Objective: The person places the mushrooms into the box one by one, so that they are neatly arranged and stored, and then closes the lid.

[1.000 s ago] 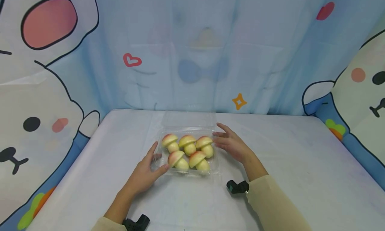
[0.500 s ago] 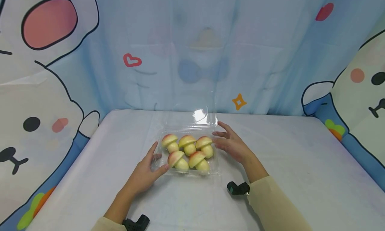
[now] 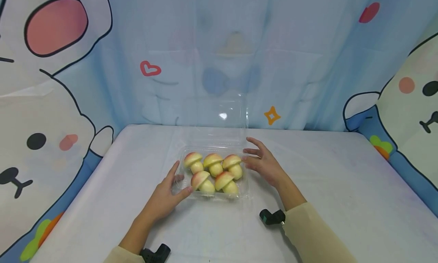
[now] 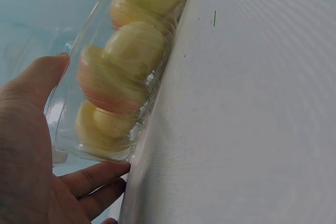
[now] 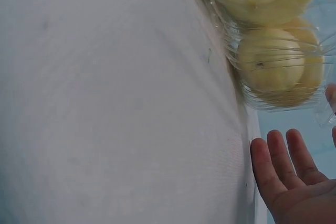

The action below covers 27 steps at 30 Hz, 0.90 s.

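In the head view, a clear plastic clamshell box (image 3: 208,194) stands mid-table, its transparent lid (image 3: 219,116) raised at the back. Several yellow mushroom-shaped pieces (image 3: 213,165) with reddish caps lie inside in two rows. My left hand (image 3: 165,196) rests at the box's front left corner, thumb on the near rim, fingers along the left side. The left wrist view shows this thumb (image 4: 50,72) against the rim and fingertips at the box's end. Beside the right side is my right hand (image 3: 265,164), fingers loosely extended near the lid's hinge; whether they touch it is unclear.
A white cloth (image 3: 325,187) covers the table. Behind it hangs a blue curtain (image 3: 301,57) with cartoon animals. Black wrist cameras (image 3: 272,216) sit at both sleeves, close above the cloth.
The lid has swung to a more upright tilt, its glare shifting upward since half a second ago. My right hand has shifted very slightly; the left hand and box have stayed put.
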Motion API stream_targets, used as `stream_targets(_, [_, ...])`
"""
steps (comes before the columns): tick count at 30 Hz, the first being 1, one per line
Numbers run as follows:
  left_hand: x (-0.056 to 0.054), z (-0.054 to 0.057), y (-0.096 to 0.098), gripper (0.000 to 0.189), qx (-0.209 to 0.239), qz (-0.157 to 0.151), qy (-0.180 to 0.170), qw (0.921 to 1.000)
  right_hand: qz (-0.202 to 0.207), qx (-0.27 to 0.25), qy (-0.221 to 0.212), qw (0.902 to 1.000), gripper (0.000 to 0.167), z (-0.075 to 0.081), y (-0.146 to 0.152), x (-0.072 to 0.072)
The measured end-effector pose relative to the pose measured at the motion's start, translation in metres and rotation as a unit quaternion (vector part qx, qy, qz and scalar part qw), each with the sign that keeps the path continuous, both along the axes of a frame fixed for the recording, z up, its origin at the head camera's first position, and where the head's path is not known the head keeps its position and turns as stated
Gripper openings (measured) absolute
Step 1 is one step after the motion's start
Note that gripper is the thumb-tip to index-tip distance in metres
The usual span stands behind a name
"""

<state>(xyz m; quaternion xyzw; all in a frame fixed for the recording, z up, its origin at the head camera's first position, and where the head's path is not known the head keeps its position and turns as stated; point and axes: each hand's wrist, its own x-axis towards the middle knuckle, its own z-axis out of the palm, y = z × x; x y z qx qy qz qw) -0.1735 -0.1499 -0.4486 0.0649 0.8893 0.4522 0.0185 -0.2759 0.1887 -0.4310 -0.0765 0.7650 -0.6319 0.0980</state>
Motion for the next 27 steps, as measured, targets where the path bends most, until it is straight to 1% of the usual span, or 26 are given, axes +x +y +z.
stream_targets(4, [-0.001,0.001,0.0,0.098,-0.002,-0.001,0.0,1.0,-0.005,0.014,0.028,0.9995,0.077,0.0,0.0,0.003])
stream_targets(9, [0.0,0.002,0.001,0.097,-0.004,-0.002,0.002,1.0,-0.019,0.043,0.063,0.9969,0.066,0.001,0.0,0.007])
stream_targets(16, [0.0,0.002,-0.001,0.097,-0.006,-0.004,0.006,1.0,-0.027,0.065,0.082,0.9942,0.051,0.005,0.003,0.016])
stream_targets(23, [0.0,0.0,-0.001,0.097,-0.005,-0.003,0.006,1.0,-0.024,0.082,0.071,0.9939,0.06,0.004,0.004,0.02])
stream_targets(27, [-0.001,-0.001,0.0,0.097,-0.007,-0.004,0.004,1.0,-0.024,0.107,0.08,0.9908,0.055,0.002,0.006,0.025])
